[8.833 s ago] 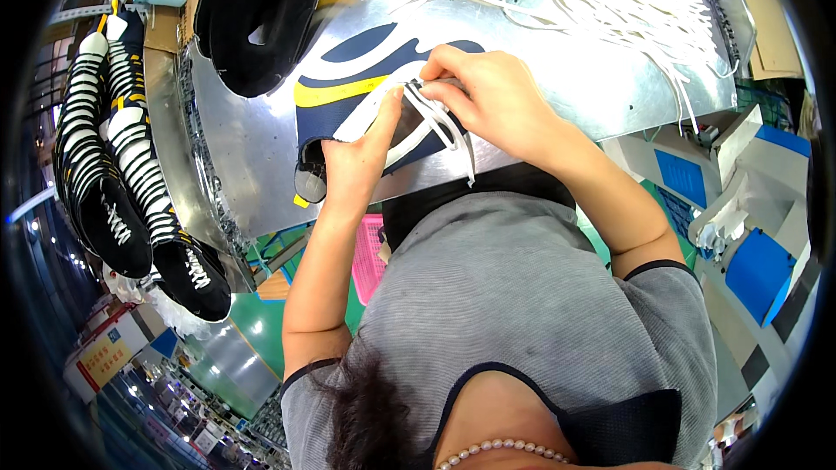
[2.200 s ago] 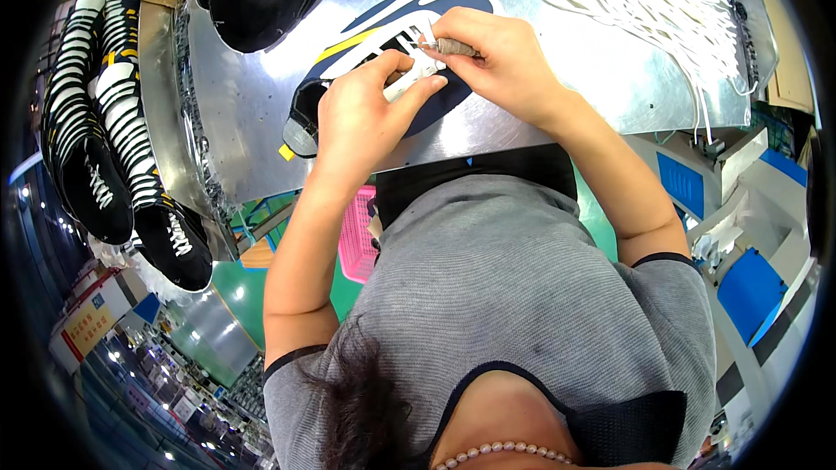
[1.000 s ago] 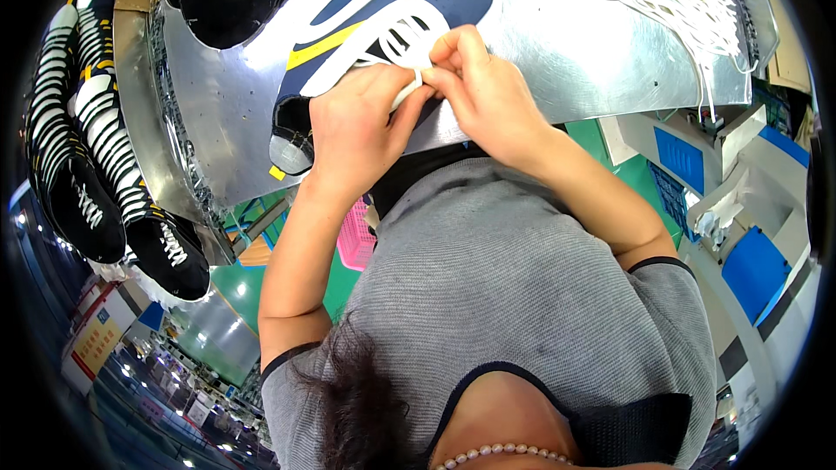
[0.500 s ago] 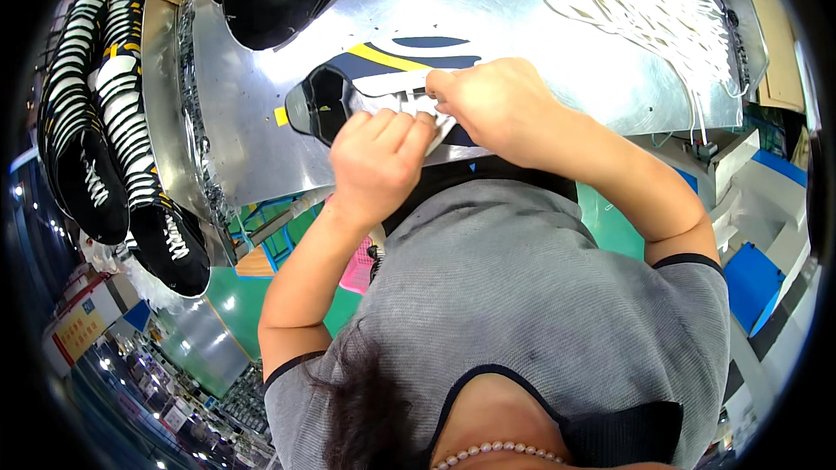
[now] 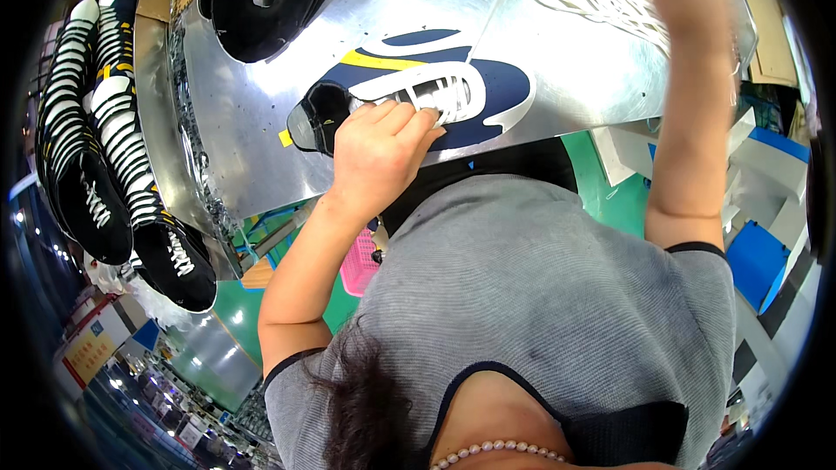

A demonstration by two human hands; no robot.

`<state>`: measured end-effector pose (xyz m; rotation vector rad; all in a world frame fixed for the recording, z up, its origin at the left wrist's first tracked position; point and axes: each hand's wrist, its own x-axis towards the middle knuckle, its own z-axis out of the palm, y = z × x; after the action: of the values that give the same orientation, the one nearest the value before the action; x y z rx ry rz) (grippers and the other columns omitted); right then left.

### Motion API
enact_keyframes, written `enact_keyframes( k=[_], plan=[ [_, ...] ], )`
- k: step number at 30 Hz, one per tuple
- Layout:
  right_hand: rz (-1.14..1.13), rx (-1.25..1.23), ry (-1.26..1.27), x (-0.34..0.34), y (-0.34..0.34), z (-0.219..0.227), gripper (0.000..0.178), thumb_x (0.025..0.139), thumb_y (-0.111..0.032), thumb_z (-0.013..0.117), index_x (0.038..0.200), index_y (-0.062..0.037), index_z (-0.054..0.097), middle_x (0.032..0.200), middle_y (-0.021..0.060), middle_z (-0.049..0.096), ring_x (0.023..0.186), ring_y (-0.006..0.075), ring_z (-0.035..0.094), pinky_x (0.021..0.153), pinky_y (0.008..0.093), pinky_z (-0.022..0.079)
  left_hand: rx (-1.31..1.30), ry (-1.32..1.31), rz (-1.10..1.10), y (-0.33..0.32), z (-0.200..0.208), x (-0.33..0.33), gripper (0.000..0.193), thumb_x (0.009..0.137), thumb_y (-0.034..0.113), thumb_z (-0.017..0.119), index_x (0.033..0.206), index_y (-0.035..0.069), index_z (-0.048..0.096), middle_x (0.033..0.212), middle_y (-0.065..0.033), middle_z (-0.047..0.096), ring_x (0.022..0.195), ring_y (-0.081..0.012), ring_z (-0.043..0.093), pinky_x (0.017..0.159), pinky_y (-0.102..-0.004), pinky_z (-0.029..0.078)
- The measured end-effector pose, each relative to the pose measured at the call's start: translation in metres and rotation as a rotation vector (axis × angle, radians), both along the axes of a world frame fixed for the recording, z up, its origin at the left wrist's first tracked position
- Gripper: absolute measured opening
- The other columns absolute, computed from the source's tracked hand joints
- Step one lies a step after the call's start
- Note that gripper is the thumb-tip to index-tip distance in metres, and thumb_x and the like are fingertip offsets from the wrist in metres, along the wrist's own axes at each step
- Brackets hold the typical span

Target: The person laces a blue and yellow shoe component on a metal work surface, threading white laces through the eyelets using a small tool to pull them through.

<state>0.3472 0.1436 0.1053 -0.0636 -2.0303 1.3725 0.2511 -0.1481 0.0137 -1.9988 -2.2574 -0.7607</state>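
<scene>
My left hand [image 5: 381,148] is clamped on the near side of a navy, white and yellow shoe upper [image 5: 496,87], fingers curled tightly, knuckles up. My left forearm [image 5: 309,257] slants up to it from a bent elbow at 8 o'clock. The upper lies on the metal counter [image 5: 235,135] at 12 o'clock, toe toward 3, heel opening toward 9. From its toe end a white lace [image 5: 496,4] runs straight toward 1 o'clock. My right arm [image 5: 692,96] reaches out nearly straight, leaving view between 1 and 2 o'clock; the right hand is outside, so I cannot tell its grip.
</scene>
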Motion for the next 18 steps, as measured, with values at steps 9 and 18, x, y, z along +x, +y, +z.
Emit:
enact_keyframes(
  k=[9,18],
  plan=[
    [0.315,-0.423,-0.393,-0.02,-0.105,-0.098,0.015,0.086,-0.01,0.074,0.099,-0.0013,0.071,0.086,0.0021,0.07,0.086,0.0077,0.064,0.078,0.0231,0.051,-0.101,-0.638,0.442,-0.005,0.004,-0.008,0.066,0.097,0.032,0.064,0.143,-0.002,0.032,0.099,-0.0223,0.07,0.101,-0.0375,0.066,0.085,-0.041,0.051],
    [0.35,-0.368,-0.446,-0.026,-0.105,-0.096,0.015,0.087,-0.01,0.072,0.097,0.0006,0.071,0.085,0.004,0.071,0.08,0.0093,0.064,0.075,0.0257,0.051,0.014,-0.564,0.557,-0.003,-0.003,-0.009,0.039,0.103,0.033,0.051,0.129,0.006,0.062,0.084,-0.0157,0.067,0.076,-0.0311,0.054,0.08,-0.0401,0.044]
  ],
)
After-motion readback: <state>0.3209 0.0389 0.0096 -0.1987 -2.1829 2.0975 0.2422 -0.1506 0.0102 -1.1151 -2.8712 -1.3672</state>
